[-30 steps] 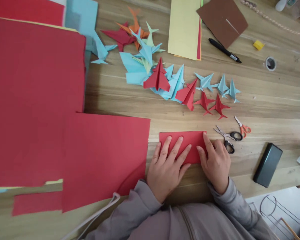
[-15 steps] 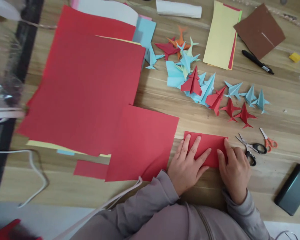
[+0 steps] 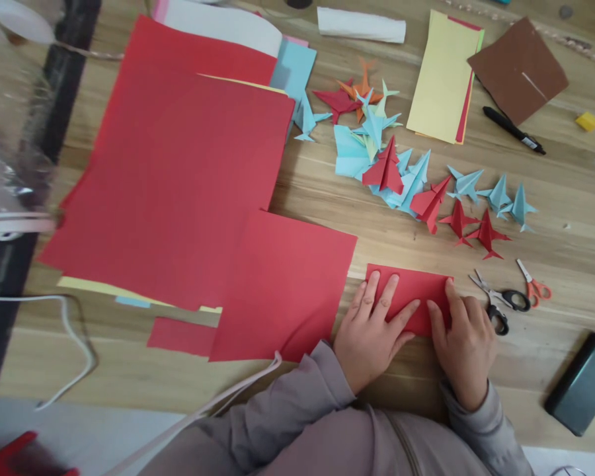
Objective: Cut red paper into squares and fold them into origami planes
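Observation:
A red rectangle of paper [image 3: 410,291] lies flat on the wooden table in front of me. My left hand [image 3: 369,334] rests on its left part, palm down, fingers spread and open. At the right end, my right hand [image 3: 463,344] presses on the sheet with thumb and index finger apart; the index tip touches the upper right corner, and the other fingers are curled. Black-handled scissors [image 3: 513,299] lie just right of that hand, beside orange-handled scissors [image 3: 537,289]. A larger red sheet [image 3: 287,284] is left of my left hand.
A big stack of red sheets [image 3: 178,178] covers the left side. Several folded paper planes [image 3: 384,168] in blue, red, orange and green spread beyond my hands. Yellow paper [image 3: 439,79], brown paper [image 3: 520,69], a black pen [image 3: 513,130] and a dark phone-like device [image 3: 582,383] lie around.
The view has shifted slightly, so the far objects sit a little lower and further right. My right thumb has slid slightly left on the red paper; my left hand looks nearly still.

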{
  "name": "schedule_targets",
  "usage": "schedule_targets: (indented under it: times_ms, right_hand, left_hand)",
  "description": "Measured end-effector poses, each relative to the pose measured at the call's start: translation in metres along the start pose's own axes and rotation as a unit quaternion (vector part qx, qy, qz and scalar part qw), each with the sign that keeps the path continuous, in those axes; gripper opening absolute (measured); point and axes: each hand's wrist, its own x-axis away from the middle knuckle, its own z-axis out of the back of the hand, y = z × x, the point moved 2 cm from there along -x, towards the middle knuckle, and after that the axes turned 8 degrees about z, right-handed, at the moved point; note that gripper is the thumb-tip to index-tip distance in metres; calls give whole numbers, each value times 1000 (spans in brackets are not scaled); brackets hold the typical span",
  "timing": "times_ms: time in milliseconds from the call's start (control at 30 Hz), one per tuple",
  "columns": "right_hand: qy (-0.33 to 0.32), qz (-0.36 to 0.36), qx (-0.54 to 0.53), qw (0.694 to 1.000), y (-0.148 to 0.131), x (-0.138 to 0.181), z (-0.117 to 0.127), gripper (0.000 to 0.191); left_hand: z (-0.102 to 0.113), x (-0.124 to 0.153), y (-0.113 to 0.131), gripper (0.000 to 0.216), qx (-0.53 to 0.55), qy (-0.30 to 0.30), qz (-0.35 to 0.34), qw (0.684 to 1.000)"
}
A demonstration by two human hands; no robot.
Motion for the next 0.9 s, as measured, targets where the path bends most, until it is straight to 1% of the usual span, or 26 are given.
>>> schedule_targets:
  times_ms: [200, 467, 567, 733, 900]
  right_hand:
    - [4, 6, 6, 1000, -2, -1, 1, 50]
    - [3, 4, 16, 1000, -3, -2, 0, 51]
    - [-8, -2, 16, 1000, -5, -3, 0, 55]
    - [-16, -8, 47, 999, -9, -2, 1, 59]
    - [-36, -21, 74, 996, -11, -1, -1, 61]
  left_hand:
    - [0, 1, 0, 62, -5, 12, -5, 1000]
    - [1, 1, -1, 61, 2, 6, -15, 1000]
    - [0, 1, -1, 56, 4, 3, -27, 1000]
    - [-2, 1, -2, 46, 10, 13, -15, 1000]
    - [-2, -1, -1, 45, 15, -1, -12, 1000]
